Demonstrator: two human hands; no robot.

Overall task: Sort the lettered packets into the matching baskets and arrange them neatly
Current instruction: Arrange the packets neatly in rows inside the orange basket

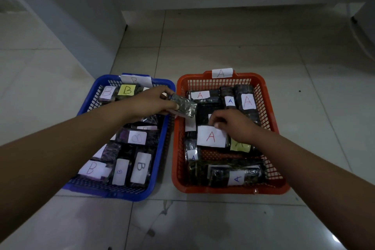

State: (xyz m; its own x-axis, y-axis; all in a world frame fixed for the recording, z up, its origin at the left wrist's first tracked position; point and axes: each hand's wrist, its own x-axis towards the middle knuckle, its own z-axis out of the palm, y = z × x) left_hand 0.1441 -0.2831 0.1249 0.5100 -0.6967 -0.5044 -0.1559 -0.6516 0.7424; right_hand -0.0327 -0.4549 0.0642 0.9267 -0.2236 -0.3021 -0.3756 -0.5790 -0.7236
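Left grip (154,101) pinches a dark packet (183,105) above the red basket (261,81); right grip (233,126) pinches a white A label (211,136) inside it.

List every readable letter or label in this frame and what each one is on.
"A": white tag on the red basket rim.
"B", faint: tag on the blue basket rim.
"A": packet labels in the red basket, e.g. large white label.
"B": packet labels in the blue basket, e.g. yellow label.
Packet in the left hand: no letter visible.
Yellow label by the right hand: partly hidden.
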